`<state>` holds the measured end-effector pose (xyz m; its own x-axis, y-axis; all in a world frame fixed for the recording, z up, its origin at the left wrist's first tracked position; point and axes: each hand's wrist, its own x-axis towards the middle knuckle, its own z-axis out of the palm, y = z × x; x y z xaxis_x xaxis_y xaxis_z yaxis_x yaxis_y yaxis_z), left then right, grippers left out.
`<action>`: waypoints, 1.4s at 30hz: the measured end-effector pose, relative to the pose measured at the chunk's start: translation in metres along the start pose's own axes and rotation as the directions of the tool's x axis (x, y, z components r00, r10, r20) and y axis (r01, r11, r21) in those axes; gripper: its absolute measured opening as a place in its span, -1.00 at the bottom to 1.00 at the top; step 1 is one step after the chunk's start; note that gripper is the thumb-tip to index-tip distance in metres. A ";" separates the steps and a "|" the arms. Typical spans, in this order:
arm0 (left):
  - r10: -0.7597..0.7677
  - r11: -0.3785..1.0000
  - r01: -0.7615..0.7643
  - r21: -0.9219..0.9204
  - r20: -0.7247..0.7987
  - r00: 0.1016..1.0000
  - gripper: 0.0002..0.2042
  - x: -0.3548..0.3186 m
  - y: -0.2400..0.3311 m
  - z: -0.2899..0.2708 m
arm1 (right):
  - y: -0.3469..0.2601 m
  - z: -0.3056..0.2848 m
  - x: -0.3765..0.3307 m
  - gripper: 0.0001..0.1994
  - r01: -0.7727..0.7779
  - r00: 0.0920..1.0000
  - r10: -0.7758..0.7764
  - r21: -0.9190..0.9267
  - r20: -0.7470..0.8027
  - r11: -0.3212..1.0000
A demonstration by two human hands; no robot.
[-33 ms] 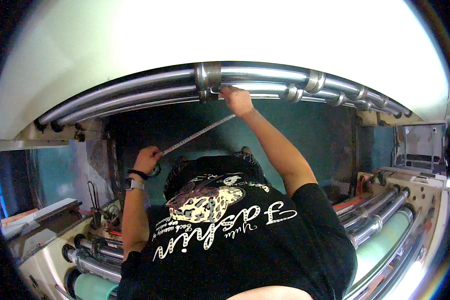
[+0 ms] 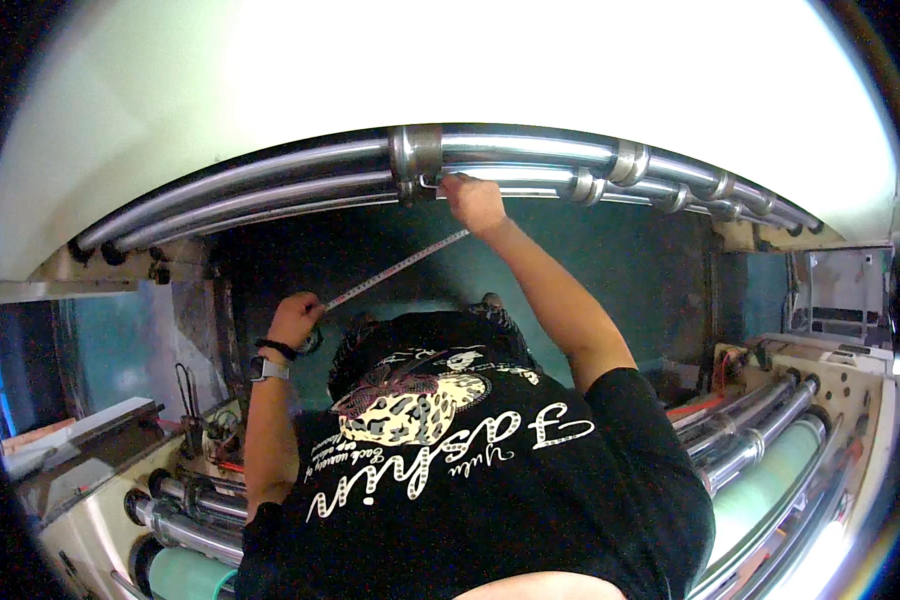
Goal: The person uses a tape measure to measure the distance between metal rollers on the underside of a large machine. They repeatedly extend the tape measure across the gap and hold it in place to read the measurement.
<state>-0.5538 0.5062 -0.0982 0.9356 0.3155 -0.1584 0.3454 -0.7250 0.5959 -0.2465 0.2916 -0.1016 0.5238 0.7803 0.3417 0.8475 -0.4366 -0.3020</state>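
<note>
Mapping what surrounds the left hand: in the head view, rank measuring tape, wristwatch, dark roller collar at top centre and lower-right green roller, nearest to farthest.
1. Measuring tape: runs up and right from the left hand.
2. Wristwatch: same arm, just below the hand.
3. Dark roller collar: top centre, up and right.
4. Green roller: far lower right.

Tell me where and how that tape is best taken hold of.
Probably the middle of the tape, pinched by its two long edges, coming from the shirt side. It is a thin, straight strip slanting from the left hand up to the right hand; between them its middle is bare.
</note>
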 end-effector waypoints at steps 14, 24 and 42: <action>-0.052 0.998 0.051 0.020 0.053 0.997 -0.81 -0.004 -0.003 0.009 | -0.017 -0.024 0.035 -0.78 -0.293 0.807 0.295 -0.087 0.511 0.952; 0.057 0.993 -0.070 0.097 0.131 0.990 -0.83 0.013 -0.036 0.006 | -0.020 -0.026 0.038 -0.74 -0.330 0.755 0.324 -0.097 0.571 0.939; 0.140 0.987 -0.156 0.049 0.243 0.960 -0.76 0.038 -0.060 -0.022 | -0.039 0.029 0.021 -0.84 -0.735 0.668 0.295 0.668 0.683 0.118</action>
<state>-0.5404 0.5748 -0.1228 0.9642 0.0531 -0.2599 0.1985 -0.7944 0.5740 -0.2712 0.3378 -0.1080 0.5413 0.6981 -0.4686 -0.3422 -0.3261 -0.8812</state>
